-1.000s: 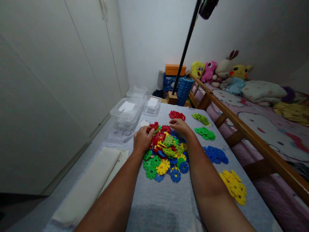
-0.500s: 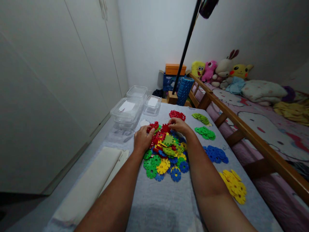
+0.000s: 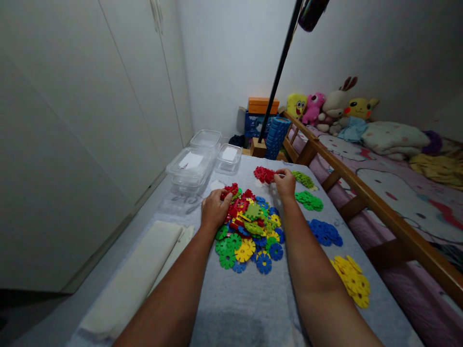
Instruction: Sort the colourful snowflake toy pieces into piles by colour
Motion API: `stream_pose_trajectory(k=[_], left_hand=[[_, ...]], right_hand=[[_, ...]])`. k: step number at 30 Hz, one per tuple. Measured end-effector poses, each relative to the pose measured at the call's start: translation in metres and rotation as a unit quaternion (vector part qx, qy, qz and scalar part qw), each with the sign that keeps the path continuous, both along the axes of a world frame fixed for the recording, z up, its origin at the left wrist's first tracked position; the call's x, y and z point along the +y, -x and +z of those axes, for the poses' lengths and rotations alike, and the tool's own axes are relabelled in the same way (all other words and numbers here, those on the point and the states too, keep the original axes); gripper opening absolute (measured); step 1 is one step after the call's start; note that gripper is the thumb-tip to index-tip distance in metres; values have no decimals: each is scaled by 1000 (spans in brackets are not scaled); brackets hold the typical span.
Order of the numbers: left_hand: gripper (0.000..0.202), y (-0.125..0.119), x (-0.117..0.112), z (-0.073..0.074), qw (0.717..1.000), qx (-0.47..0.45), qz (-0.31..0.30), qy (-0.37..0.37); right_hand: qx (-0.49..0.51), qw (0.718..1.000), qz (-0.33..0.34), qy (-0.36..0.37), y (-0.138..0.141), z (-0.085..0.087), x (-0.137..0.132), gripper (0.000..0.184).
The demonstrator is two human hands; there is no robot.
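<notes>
A mixed heap of interlocking plastic discs (image 3: 253, 229) in red, green, yellow and blue lies mid-table. At its far left edge my left hand (image 3: 214, 208) has its fingers closed on a red interlocking disc (image 3: 229, 191) among other red ones. My right hand (image 3: 285, 184) is beyond the heap, fingertips pinched at the right side of the red disc pile (image 3: 264, 174). The piece in that pinch is mostly hidden and blends with the pile. Sorted discs form a lime pile (image 3: 303, 180), a green pile (image 3: 309, 201), a blue pile (image 3: 325, 233) and a yellow pile (image 3: 351, 280).
Clear plastic boxes (image 3: 190, 166) stand at the back left of the cloth-covered table (image 3: 238, 308). A folded white cloth (image 3: 133, 277) lies along the left edge. To the right runs a wooden bed rail (image 3: 383, 224). A black pole (image 3: 280, 72) rises behind the table.
My right hand has moved from the heap's far edge, away and to the right, to the red pile, carrying a red disc. My left hand has stayed at the heap.
</notes>
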State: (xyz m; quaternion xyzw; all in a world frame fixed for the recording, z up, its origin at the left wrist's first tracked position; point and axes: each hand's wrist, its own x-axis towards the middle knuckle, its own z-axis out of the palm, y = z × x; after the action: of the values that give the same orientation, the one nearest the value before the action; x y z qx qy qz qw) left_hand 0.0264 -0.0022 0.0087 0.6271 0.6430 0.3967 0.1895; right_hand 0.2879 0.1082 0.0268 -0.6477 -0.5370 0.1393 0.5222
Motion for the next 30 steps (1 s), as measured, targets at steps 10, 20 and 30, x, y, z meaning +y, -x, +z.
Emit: stream_pose_trajectory(k=[10, 20, 30], left_hand=[[32, 0, 1, -3, 1000, 5, 2, -6], [31, 0, 0, -3, 1000, 7, 1, -6], [29, 0, 0, -1, 1000, 4, 2, -5]], right_hand=[[-123, 992, -28, -16, 13, -18, 6, 14], [-153, 987, 41, 10, 8, -25, 12, 31], [-126, 987, 101, 1, 14, -9, 1, 24]])
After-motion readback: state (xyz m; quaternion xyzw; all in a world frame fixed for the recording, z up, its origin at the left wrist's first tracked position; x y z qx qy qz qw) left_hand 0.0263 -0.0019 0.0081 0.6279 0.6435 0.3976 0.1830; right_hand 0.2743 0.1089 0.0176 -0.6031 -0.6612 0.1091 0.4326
